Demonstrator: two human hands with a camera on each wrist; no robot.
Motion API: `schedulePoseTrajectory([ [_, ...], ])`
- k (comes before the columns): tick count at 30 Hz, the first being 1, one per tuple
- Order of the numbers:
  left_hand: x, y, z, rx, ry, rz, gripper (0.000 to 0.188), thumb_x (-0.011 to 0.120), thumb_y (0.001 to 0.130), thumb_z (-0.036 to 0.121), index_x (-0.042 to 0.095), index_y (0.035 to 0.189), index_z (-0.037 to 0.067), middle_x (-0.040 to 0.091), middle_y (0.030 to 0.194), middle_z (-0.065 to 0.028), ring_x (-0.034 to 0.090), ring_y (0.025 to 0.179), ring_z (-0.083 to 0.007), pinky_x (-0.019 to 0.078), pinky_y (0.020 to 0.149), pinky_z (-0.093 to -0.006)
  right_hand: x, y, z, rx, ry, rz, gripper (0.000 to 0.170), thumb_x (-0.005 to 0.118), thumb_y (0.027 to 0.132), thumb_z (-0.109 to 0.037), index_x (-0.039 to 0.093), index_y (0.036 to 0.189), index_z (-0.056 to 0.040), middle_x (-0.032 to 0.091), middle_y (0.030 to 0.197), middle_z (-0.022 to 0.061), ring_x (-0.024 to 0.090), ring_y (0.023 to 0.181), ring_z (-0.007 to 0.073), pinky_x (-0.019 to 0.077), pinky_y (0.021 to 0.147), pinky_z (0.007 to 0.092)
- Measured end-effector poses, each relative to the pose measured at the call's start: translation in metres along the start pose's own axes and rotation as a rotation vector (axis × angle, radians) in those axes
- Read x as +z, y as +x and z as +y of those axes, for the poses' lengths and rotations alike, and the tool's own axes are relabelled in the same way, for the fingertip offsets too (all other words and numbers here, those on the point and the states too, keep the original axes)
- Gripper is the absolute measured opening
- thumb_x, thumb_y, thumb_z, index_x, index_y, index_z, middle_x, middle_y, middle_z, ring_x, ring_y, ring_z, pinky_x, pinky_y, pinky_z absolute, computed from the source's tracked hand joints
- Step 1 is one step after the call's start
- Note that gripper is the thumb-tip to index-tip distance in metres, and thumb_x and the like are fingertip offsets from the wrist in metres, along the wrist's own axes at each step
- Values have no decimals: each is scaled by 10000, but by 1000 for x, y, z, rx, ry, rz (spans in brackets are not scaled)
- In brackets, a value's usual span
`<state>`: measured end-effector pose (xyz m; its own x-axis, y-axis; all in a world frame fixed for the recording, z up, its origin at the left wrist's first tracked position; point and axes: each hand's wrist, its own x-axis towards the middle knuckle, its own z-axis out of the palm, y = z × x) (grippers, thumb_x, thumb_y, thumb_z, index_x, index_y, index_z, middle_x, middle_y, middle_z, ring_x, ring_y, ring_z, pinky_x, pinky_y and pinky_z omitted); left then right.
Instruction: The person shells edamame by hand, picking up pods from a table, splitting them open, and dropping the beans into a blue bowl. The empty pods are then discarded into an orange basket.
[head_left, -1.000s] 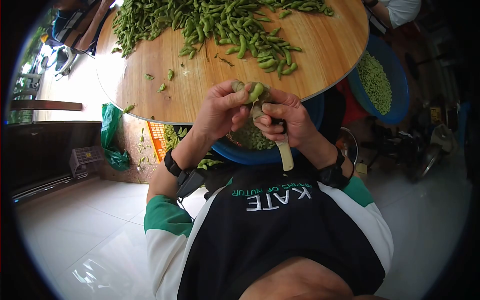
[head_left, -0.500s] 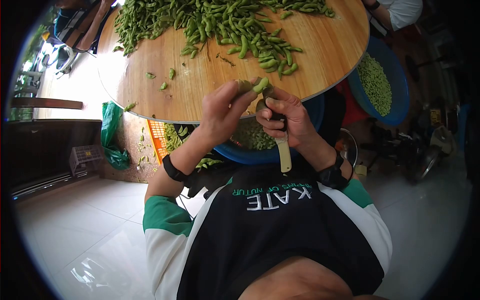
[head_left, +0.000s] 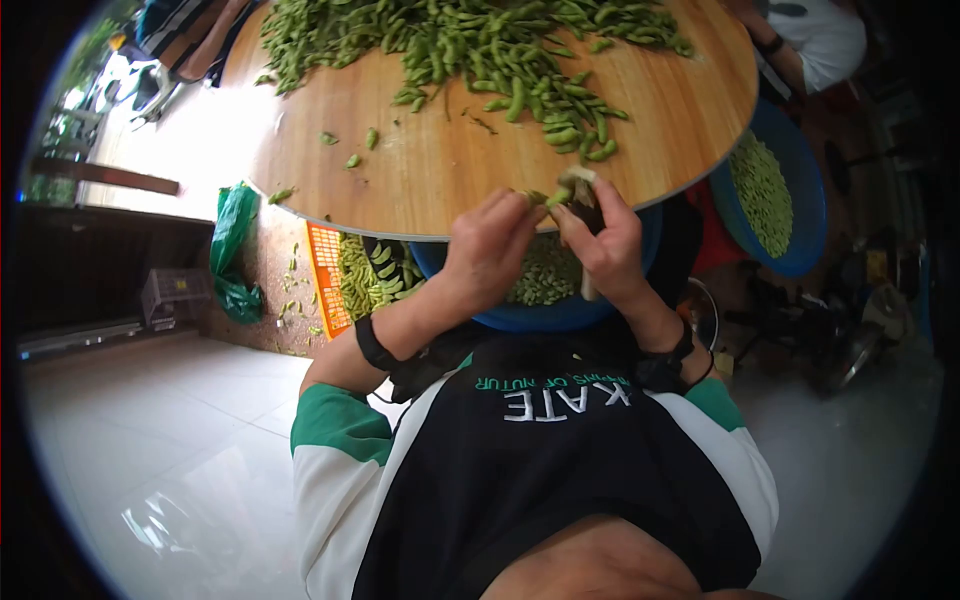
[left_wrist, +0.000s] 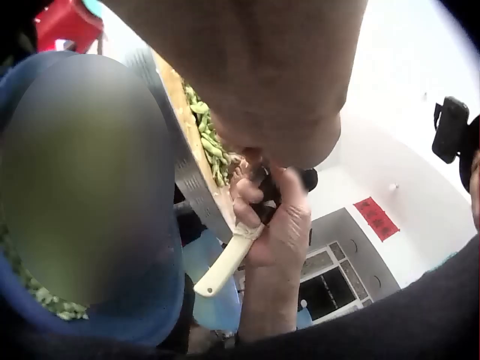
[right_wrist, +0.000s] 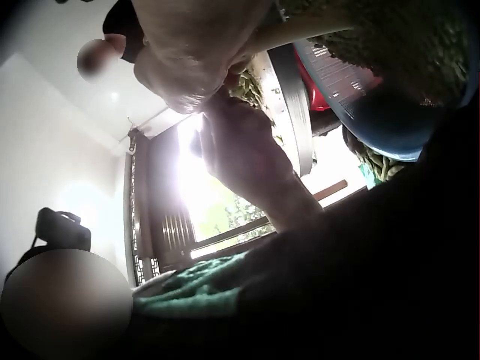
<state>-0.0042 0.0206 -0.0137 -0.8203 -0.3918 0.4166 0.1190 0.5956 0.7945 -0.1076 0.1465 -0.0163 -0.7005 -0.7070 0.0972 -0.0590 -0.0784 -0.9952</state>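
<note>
In the head view, my left hand has its fingertips closed on one end of a green soybean pod just past the table's near edge. My right hand meets it from the other side, thumb and forefinger at the pod. That hand also grips a knife by its neck; its pale handle with a hole in the end juts out below the palm, and its blade is hidden. Dull coverings wrap some fingertips. A blue basin with shelled green beans stands under both hands.
Many unshelled pods are heaped on the round wooden table. An orange basket with pods stands at left beside a green bag. Another blue basin of beans is at right. Two other people's arms show across the table.
The head view has swung, so the table and basins sit further right. My hands have tipped over, the left one back-up, and the knife's handle is now mostly behind my right hand.
</note>
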Motion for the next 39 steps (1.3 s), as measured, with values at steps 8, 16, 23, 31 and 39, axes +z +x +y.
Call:
schedulePoseTrajectory([
  [8,4,-7,0,103,59,9,136,621,827,32,504,764,9,499,701,-160,531,619,-360,407,520,-410,-12,4,3,-287,-379,-111,240,614,736,39,545,964,10,530,796,111,541,702,189,440,635,285],
  [16,8,-14,0,7,15,-6,94,615,804,47,536,819,-1,546,698,-177,569,624,-374,449,525,-408,-12,1,0,-374,-503,-127,230,606,700,48,532,915,15,532,798,166,550,647,341,458,582,358],
  [23,12,-16,3,-221,-120,-85,148,519,745,21,517,890,-10,565,775,-250,562,737,-457,452,627,-486,-6,-8,-6,-619,-744,-229,309,637,629,46,504,906,21,506,805,185,560,650,375,466,545,414],
  [31,20,-11,-3,-280,-100,-202,159,557,777,32,552,932,-5,595,737,-218,606,662,-379,476,594,-421,-17,-7,-8,-497,-772,-166,222,628,690,2,511,879,14,509,750,166,553,639,346,447,537,395],
  [39,1,-7,4,-588,-575,-209,91,602,895,78,591,958,12,615,730,-21,568,588,-64,447,471,-199,-33,-12,-10,234,35,-72,62,573,835,-25,567,892,0,577,723,8,560,625,69,436,551,239],
])
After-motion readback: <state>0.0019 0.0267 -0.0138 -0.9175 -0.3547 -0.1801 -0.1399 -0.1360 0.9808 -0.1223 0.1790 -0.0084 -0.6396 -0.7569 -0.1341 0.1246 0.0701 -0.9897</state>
